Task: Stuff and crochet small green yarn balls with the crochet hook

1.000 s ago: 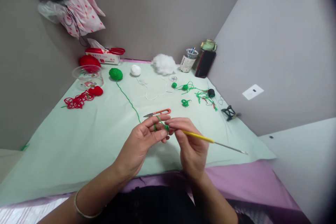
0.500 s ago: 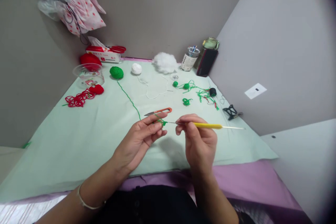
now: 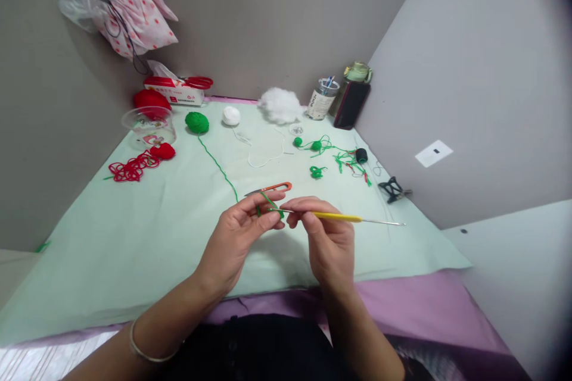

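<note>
My left hand (image 3: 241, 235) pinches a small piece of green yarn work (image 3: 280, 212), with a green strand looped over its raised index finger. That strand runs back to the green yarn ball (image 3: 197, 122). In my right hand (image 3: 328, 241) is a crochet hook with a yellow handle (image 3: 339, 216), held between thumb and fingers. The hook's metal tip lies at the green work, beside my left thumb. Just beyond my fingertips rest orange thread snips (image 3: 279, 186), their blades partly behind my left fingers.
Red yarn (image 3: 131, 168) and a clear plastic tub (image 3: 149, 128) lie at left. White yarn (image 3: 231, 116), white stuffing (image 3: 280, 105), a jar of pens (image 3: 322, 100) and a phone (image 3: 352, 106) stand behind. Green scraps (image 3: 317, 172) and a black clip (image 3: 393, 190) are at right.
My right hand has moved left with the hook, bringing its tip further over the green work and my left fingers. My hands are closer together.
</note>
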The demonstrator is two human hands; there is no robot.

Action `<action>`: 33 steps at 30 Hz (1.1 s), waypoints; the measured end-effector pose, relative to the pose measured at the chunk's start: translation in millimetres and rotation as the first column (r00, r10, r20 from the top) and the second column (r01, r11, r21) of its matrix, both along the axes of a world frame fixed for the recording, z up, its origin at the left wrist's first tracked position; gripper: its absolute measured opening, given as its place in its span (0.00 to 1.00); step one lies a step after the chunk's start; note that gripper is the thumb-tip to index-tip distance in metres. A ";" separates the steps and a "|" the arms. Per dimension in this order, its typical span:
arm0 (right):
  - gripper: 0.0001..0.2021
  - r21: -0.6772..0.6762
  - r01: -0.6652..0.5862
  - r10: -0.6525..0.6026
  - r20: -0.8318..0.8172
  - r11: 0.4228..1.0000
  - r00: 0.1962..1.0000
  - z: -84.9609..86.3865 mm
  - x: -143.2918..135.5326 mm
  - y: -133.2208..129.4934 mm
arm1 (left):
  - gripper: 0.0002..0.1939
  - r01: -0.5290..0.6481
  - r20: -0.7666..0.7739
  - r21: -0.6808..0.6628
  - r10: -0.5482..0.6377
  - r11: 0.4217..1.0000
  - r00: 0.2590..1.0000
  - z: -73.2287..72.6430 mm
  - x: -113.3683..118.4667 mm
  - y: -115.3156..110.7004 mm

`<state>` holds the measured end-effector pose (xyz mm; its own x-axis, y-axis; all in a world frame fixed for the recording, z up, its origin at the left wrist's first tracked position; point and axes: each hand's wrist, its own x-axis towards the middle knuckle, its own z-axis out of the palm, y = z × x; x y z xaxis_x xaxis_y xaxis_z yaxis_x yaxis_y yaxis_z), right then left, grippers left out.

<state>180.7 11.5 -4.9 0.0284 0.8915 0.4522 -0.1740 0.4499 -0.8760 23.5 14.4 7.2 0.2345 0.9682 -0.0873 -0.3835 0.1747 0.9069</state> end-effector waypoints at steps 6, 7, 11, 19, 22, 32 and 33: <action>0.08 -0.080 -0.040 0.033 -0.086 0.996 0.996 -3.1 2.2 0.7 | 0.13 0.009 -0.015 0.023 -0.008 1.000 1.000 -0.2 -1.6 0.5; 0.08 -0.089 -0.044 0.035 -0.096 0.995 0.995 -3.3 2.8 0.9 | 0.14 0.012 -0.015 0.025 -0.011 1.000 1.000 0.5 -1.7 0.2; 0.07 -0.070 -0.038 0.033 -0.082 0.997 0.996 -2.9 3.8 1.6 | 0.17 0.002 -0.012 0.030 -0.002 1.000 1.000 2.8 -0.9 -1.8; 0.08 -0.064 -0.048 0.042 -0.087 0.997 0.995 -3.7 2.8 2.6 | 0.13 -0.029 -0.025 0.037 0.030 0.999 0.999 4.2 -2.0 -2.4; 0.09 -0.054 -0.058 0.054 -0.071 0.997 0.996 -0.9 3.4 0.6 | 0.12 -0.039 -0.026 0.043 0.040 0.998 0.999 4.0 -3.7 -2.2; 0.18 0.594 0.084 -0.467 0.529 0.800 0.709 -5.2 0.8 -8.6 | 0.16 -0.014 0.033 0.008 0.014 1.000 0.999 2.9 -2.3 -1.9; 0.19 0.631 0.109 -0.522 0.518 0.768 0.678 -8.0 -0.2 -8.6 | 0.18 0.029 0.099 -0.052 -0.023 0.998 0.995 3.4 -1.9 -1.5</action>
